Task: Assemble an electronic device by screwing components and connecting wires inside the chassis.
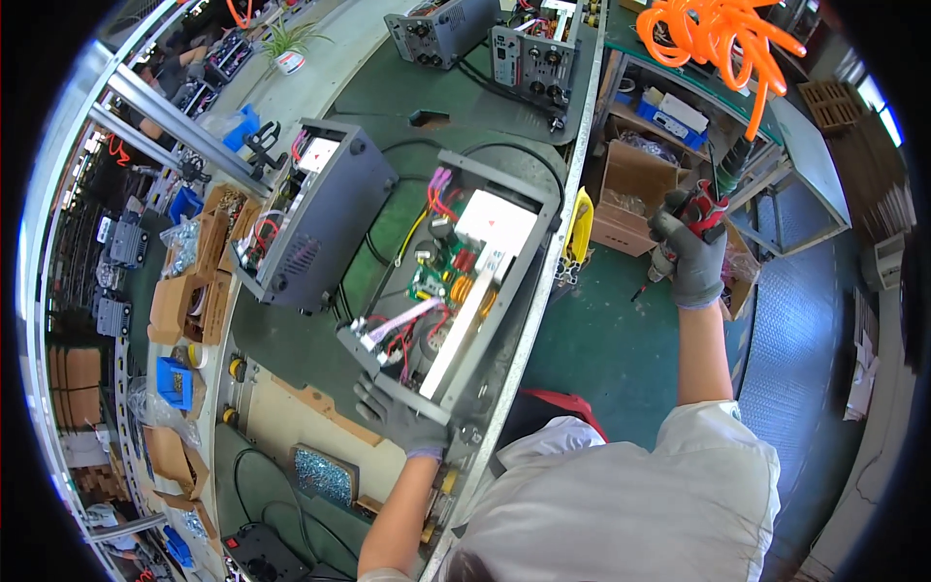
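Observation:
An open grey machine housing (480, 320) stands on the bench in front of me. Inside are a green circuit board (441, 276), copper coils, red wires and a white panel. My left hand (402, 422), in a grey glove, lies against the housing's near end with its fingers spread; its thumb side is hidden. Off the bench to the right, my gloved right hand (696, 257) is wrapped round a red power screwdriver (708, 209), whose bit points down and left. Left of the open housing stands a second grey machine (325, 223), with wires showing at its open side.
Two more machines (538, 53) stand at the far end. An orange coiled hose (713, 39) hangs at upper right. Cardboard boxes (184, 306) and a blue bin (175, 383) line the left side. A metal rail (538, 339) edges the bench; an open carton (635, 179) is beyond.

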Demonstrator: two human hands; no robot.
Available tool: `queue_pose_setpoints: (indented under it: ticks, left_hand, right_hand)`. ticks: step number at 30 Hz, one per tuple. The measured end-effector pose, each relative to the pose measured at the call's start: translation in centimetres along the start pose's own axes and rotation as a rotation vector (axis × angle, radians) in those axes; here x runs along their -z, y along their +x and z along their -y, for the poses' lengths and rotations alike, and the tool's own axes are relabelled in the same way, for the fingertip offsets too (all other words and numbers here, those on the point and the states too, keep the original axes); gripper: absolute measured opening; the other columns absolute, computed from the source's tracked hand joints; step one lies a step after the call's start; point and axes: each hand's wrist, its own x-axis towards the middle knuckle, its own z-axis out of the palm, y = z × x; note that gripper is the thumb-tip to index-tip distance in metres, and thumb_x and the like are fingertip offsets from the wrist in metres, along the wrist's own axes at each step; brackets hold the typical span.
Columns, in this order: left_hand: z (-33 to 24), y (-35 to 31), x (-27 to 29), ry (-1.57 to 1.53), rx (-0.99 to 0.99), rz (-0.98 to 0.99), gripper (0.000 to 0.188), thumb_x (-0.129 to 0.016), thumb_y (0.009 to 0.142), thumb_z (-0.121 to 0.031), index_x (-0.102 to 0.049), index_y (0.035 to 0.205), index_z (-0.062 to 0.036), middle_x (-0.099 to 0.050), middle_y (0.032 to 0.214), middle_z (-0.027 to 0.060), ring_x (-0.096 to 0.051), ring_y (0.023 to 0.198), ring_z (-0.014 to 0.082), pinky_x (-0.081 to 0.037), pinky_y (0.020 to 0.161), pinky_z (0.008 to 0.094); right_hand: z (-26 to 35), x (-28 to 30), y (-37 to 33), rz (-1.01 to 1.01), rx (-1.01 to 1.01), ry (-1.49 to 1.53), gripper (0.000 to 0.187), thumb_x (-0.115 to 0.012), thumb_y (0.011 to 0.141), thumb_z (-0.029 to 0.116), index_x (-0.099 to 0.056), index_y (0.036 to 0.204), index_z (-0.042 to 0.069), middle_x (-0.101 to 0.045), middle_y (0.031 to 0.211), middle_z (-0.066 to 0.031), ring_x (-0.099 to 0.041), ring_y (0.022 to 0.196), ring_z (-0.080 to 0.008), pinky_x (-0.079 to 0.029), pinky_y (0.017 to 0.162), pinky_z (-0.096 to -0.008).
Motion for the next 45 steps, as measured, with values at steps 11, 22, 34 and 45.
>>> queue_pose_setpoints:
  ticks: [11, 22, 34, 45]
  left_hand:
    - [-19.1, 17.1, 4.8, -0.461, 0.165, 0.183, 0.087, -0.055, 0.095, -0.051, -0.03, 0.159, 0.0025, -0.022, 0.169, 0.0219, -0.009, 0.16, 0.0376, 0.001, 0.128, 0.0529]
    - [-7.2, 3.4, 2.9, -0.919, 0.012, 0.034, 0.062, -0.07, 0.094, -0.027, -0.051, 0.148, -0.0044, -0.054, 0.149, 0.0186, -0.05, 0.138, 0.0367, -0.037, 0.117, 0.0451]
    - [7.7, -12.7, 7.4, -0.983, 0.464, -0.194, 0.048, -0.054, 0.1, -0.012, -0.051, 0.145, 0.0032, -0.054, 0.146, 0.0201, -0.051, 0.135, 0.0337, -0.037, 0.115, 0.0422]
    - [12.4, -20.1, 11.7, -0.398, 0.491, -0.07, 0.052, -0.053, 0.098, -0.025, -0.056, 0.144, -0.0002, -0.051, 0.151, 0.0245, -0.045, 0.142, 0.0422, -0.034, 0.119, 0.0486]
  right_hand:
    - [-4.1, 1.0, 6.7, 0.006, -0.201, -0.091, 0.041, -0.074, 0.082, 0.002, -0.065, 0.122, 0.0, -0.068, 0.093, -0.0062, -0.066, 0.076, -0.0163, -0.054, 0.066, -0.03]
    - [-10.1, 1.2, 6.4, 0.308, -0.415, 0.035, 0.04, -0.07, 0.089, 0.001, -0.061, 0.127, 0.008, -0.059, 0.083, -0.0035, -0.052, 0.049, -0.015, -0.043, 0.043, -0.0327]
    - [-13.6, -2.0, 8.3, 0.426, -0.287, 0.238, 0.05, -0.074, 0.074, -0.012, -0.064, 0.121, -0.001, -0.07, 0.101, -0.0064, -0.066, 0.076, -0.0155, -0.052, 0.065, -0.0284]
    - [-20.1, 0.6, 6.9, 0.489, -0.444, 0.08, 0.04, -0.079, 0.078, -0.009, -0.065, 0.113, 0.004, -0.065, 0.088, -0.003, -0.063, 0.068, -0.0153, -0.05, 0.06, -0.0313]
